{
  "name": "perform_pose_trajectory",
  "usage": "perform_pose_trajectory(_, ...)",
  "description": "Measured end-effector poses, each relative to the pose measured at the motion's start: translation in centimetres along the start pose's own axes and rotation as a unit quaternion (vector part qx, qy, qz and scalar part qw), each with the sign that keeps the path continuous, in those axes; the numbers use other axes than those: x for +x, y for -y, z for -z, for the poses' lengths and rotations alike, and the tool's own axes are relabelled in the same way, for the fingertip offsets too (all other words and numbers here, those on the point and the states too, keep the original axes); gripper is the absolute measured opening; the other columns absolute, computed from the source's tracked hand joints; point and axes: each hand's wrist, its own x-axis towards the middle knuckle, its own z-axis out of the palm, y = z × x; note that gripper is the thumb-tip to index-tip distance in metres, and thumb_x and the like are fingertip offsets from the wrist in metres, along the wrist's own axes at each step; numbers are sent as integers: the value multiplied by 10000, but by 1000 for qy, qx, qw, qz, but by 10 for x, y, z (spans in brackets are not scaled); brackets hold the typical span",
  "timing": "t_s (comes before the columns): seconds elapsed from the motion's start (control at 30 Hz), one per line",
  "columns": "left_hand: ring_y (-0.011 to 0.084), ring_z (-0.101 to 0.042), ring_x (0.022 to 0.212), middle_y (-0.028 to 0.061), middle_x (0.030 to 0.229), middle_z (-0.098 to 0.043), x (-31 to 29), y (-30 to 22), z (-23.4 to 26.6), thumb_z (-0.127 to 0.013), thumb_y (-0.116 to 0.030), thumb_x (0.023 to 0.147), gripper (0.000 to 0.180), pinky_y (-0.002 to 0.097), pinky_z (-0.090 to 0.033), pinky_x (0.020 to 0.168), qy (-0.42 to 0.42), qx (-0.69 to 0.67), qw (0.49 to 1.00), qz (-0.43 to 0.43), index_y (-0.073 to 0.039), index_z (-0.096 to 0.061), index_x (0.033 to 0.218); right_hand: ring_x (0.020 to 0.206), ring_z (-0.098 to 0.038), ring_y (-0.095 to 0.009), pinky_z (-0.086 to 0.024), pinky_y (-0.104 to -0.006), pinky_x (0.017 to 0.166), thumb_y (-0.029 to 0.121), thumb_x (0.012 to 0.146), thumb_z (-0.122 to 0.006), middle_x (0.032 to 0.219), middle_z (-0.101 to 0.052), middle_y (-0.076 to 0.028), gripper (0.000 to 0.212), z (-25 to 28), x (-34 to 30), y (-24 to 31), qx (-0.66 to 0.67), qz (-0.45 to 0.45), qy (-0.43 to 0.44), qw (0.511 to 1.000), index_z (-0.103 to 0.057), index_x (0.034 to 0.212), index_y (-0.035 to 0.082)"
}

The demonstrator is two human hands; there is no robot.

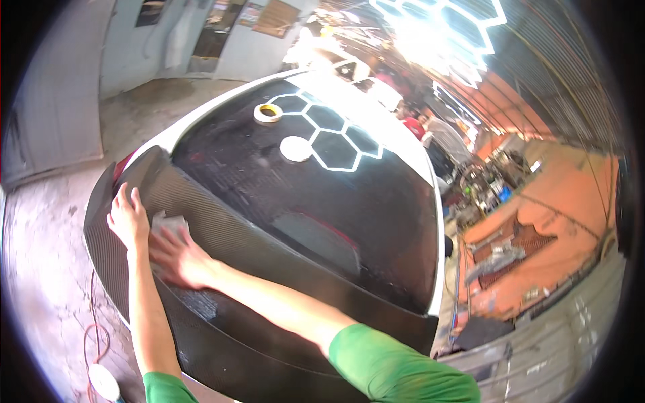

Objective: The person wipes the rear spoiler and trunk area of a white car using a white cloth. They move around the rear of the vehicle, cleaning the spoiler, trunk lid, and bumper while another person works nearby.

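Hexagonal ceiling lights [463, 27] glare beyond the carbon-fibre trunk lid [228, 232], where the left hand [129, 218] rests fingers spread, the right hand [180, 258] splayed over grey cloth [163, 220], rubbing seemingly unfinished.

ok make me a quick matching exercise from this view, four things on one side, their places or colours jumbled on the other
Column one
1. left hand
2. right hand
3. tape roll
4. sleeves

Column two
A. white outside, yellow inside
B. spread over a crumpled grey sheet
C. green
D. nearest the left edge of the carbon-weave trunk lid

Pairs: 1-D, 2-B, 3-A, 4-C
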Motion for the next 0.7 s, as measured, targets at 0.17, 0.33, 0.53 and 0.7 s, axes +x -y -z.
perform_pose_trajectory(0.17,268,-568,1199,81,1263,-623,12,17,3,-440,-450,1003,415,464,-332,1074,-12,-62,998,7,-207,-564,1315,1490,-129,-360,-145,-647,1151,317,931,-491,1582,-263,-149,617,-12,82,14,50,-57,91,993,-362,1495,102)
perform_pose_trajectory(0.33,269,-564,1199,77,1239,-636,8,8,8,-447,-474,993,412,521,-310,1086,38,38,998,16,-227,-571,1298,1490,-188,-298,-109,-651,1162,190,786,-587,1568,-312,-128,461,10,-22,29,78,52,74,993,-623,1228,64)
perform_pose_trajectory(0.53,260,-559,1204,53,1233,-641,8,9,2,-469,-507,972,394,516,-322,1077,36,94,995,-11,-258,-615,1242,1481,-229,-307,-197,-658,1147,116,705,-630,1516,-402,-105,275,122,-238,88,165,-22,163,972,-660,976,84)
perform_pose_trajectory(0.7,224,-559,1208,28,1238,-642,7,3,9,-480,-508,963,390,496,-337,1070,61,149,987,-29,-265,-617,1235,1471,-241,-320,-168,-576,1164,347,891,-633,1529,-397,-87,547,192,-437,134,-4,-362,127,924,-527,1409,208)
